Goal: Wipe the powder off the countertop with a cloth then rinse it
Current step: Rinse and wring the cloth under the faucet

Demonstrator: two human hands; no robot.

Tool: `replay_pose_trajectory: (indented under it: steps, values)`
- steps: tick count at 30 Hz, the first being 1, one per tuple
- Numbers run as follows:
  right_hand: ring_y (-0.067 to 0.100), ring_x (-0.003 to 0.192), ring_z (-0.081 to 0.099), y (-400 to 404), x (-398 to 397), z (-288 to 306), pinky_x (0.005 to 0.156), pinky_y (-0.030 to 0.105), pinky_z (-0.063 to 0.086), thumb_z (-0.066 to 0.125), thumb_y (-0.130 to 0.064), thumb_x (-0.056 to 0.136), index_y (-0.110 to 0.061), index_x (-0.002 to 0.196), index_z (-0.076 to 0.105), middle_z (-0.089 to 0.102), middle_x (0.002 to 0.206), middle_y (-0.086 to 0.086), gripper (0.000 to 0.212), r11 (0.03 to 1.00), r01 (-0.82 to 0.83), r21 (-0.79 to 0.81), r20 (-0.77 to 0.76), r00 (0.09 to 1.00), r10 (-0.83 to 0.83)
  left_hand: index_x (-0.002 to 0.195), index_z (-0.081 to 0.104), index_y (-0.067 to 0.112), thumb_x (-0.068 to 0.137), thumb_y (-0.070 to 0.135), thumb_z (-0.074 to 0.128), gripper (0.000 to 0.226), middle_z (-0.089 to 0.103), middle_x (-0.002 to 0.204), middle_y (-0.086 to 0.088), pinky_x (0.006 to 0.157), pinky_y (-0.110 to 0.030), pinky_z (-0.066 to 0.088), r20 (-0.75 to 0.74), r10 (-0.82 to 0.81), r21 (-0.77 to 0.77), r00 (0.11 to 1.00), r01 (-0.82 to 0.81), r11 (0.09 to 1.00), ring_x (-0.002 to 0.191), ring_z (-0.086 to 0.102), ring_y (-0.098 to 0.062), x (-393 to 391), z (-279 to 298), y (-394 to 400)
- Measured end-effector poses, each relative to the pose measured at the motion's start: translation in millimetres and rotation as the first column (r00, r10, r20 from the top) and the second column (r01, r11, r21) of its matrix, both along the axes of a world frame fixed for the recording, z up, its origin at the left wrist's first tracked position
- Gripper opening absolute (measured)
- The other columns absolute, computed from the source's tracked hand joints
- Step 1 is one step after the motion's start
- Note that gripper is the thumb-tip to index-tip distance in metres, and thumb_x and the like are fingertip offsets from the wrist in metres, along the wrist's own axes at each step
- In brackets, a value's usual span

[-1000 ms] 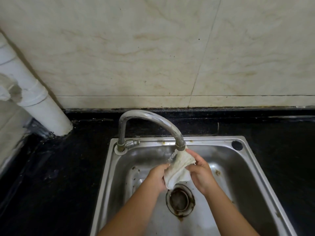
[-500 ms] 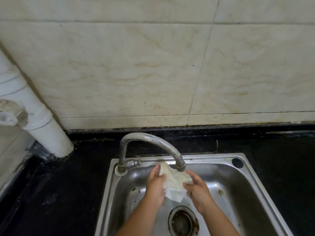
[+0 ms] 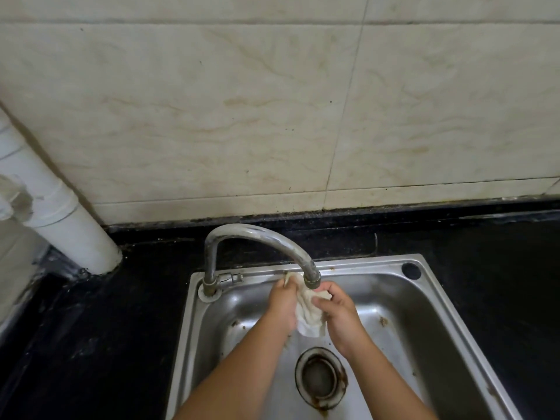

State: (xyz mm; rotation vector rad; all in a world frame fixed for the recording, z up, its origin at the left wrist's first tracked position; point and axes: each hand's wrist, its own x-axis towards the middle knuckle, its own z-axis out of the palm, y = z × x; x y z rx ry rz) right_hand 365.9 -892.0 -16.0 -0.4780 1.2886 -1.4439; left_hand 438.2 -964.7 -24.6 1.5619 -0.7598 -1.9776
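Observation:
A small white cloth (image 3: 309, 316) is bunched between both hands, right under the spout of the curved metal faucet (image 3: 257, 237), above the steel sink (image 3: 439, 310). My left hand (image 3: 283, 304) grips its left side, with a corner sticking up past the fingers. My right hand (image 3: 339, 313) pinches and grips the right side. The cloth's lower end hangs free above the drain (image 3: 321, 375). The black countertop (image 3: 100, 328) surrounds the sink; no powder shows on it.
A white pipe (image 3: 69, 225) rises from the counter's back left corner. Beige wall tiles (image 3: 272, 116) stand close behind the faucet. The sink rim has a small round hole (image 3: 411, 270) at its back right. Rust stains ring the drain.
The cloth has been squeezed from a spread sheet into a tighter bunch, and both hands have closed in together under the spout. The camera's view has tilted up slightly.

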Motion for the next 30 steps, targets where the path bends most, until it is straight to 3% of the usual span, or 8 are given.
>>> replay_pose_trajectory:
  steps: [3,8,12,16,20,24,27,30]
  values:
    - [0.011,0.060,0.060,2.0,2.0,-5.0,0.051,0.016,0.047,0.052,0.010,0.086,-0.011,0.078,0.053,0.063,0.069,0.002,0.022,0.998,-0.017,0.064,-0.115,0.993,0.025,0.104,0.053,0.005,0.097,0.015,0.041,0.017,0.060,0.090,-0.017,0.065,-0.030,0.048,-0.006,-0.022,-0.016,1.000,0.022,1.000,0.072,0.058,-0.027,2.4,-4.4,3.7]
    - [0.018,0.083,0.054,-0.5,10.4,-23.1,0.068,0.022,0.045,0.043,-0.002,0.094,-0.021,0.088,0.050,0.057,0.090,0.006,0.021,0.980,0.068,0.185,-0.400,0.917,0.012,0.087,0.057,0.004,0.097,0.017,0.043,0.022,0.060,0.077,-0.014,0.072,-0.033,0.048,-0.045,-0.032,-0.022,0.998,0.031,0.999,0.071,0.058,-0.026,10.4,-10.0,13.4]
    - [0.011,0.076,0.054,-4.1,12.3,-36.9,0.057,0.009,0.047,0.043,0.000,0.094,-0.015,0.094,0.052,0.057,0.087,0.006,0.017,0.967,0.151,0.203,-0.352,0.933,-0.072,0.089,0.059,0.005,0.095,0.024,0.047,0.023,0.063,0.085,-0.016,0.078,-0.037,0.049,0.004,-0.047,-0.075,0.999,0.047,0.996,0.076,0.061,-0.028,14.2,-20.3,13.3]
    - [0.011,0.066,0.051,5.0,20.1,-41.6,0.050,0.010,0.042,0.048,0.000,0.091,-0.013,0.076,0.053,0.054,0.073,0.001,0.020,0.980,0.173,0.101,-0.312,0.941,-0.134,0.105,0.053,0.009,0.097,0.030,0.039,0.026,0.061,0.105,-0.021,0.085,-0.042,0.050,0.058,0.013,-0.088,0.998,-0.008,0.996,0.094,0.060,-0.034,16.9,-38.5,3.1]
    - [-0.002,0.060,0.053,8.3,39.0,-45.1,0.055,0.010,0.038,0.047,-0.011,0.094,-0.019,0.076,0.046,0.050,0.067,-0.008,0.021,0.996,0.089,0.020,-0.613,0.788,-0.058,0.102,0.055,0.010,0.099,0.034,0.032,0.034,0.062,0.096,-0.016,0.076,-0.033,0.049,0.088,-0.088,-0.117,0.992,0.098,0.988,0.087,0.061,-0.028,11.7,-48.1,10.1]
    - [0.014,0.070,0.051,-5.3,31.5,-59.8,0.054,0.019,0.031,0.038,-0.011,0.098,-0.003,0.098,0.053,0.054,0.078,0.003,0.017,0.975,0.197,0.100,-0.733,0.677,-0.061,0.088,0.056,0.017,0.099,0.035,0.031,0.033,0.062,0.085,-0.009,0.070,-0.029,0.048,0.122,-0.180,-0.133,0.976,0.196,0.972,0.081,0.060,-0.023,7.2,-51.9,13.5]
    - [0.025,0.084,0.055,-14.5,18.3,-74.0,0.060,0.020,0.029,0.038,-0.011,0.098,0.002,0.104,0.054,0.054,0.085,0.008,0.022,0.941,0.272,0.203,-0.686,0.725,-0.062,0.093,0.058,0.011,0.099,0.032,0.033,0.033,0.064,0.093,-0.016,0.086,-0.036,0.049,0.146,-0.237,-0.158,0.960,0.259,0.953,0.090,0.061,-0.028,4.6,-50.9,25.2]
    - [0.016,0.084,0.053,-14.9,18.5,-73.4,0.067,0.019,0.035,0.037,-0.013,0.098,-0.003,0.107,0.056,0.056,0.093,0.005,0.023,0.922,0.323,0.212,-0.598,0.789,-0.139,0.085,0.055,0.015,0.099,0.029,0.034,0.029,0.062,0.085,-0.013,0.079,-0.037,0.050,0.085,-0.170,-0.116,0.982,0.180,0.977,0.079,0.061,-0.026,9.1,-45.0,22.1]
